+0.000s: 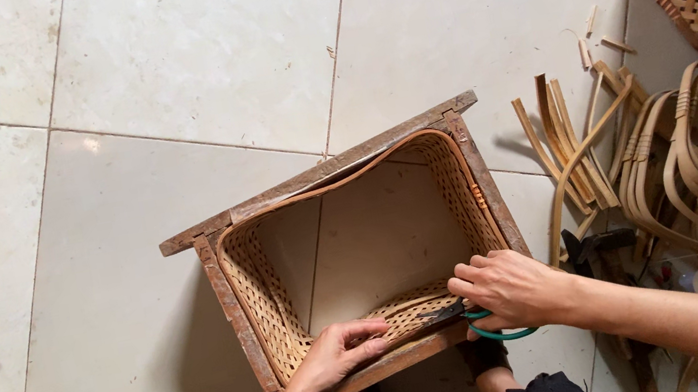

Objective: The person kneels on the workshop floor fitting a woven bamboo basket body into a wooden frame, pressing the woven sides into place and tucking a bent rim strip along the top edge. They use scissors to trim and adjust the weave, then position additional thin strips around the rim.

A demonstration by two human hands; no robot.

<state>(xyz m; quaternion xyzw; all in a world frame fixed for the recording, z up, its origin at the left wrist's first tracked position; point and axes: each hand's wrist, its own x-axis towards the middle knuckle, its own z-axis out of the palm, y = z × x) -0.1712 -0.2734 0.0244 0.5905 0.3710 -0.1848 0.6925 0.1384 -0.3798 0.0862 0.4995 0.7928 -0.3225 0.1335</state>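
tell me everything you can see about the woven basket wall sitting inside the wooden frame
The woven basket wall is a tan, open-lattice band of thin cane-like strips, bent into a rounded rectangle with no bottom, so the floor tile shows through. A smooth strip edges its rim. It fits snugly inside a worn wooden frame standing on the tiles. The left hand rests on its near edge; the right hand holds green-handled scissors against the same near side.

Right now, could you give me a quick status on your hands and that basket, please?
Left hand pressing near rim of woven basket. Right hand working green-handled scissors at same rim. Basket seated in wooden frame. Nothing blocking.
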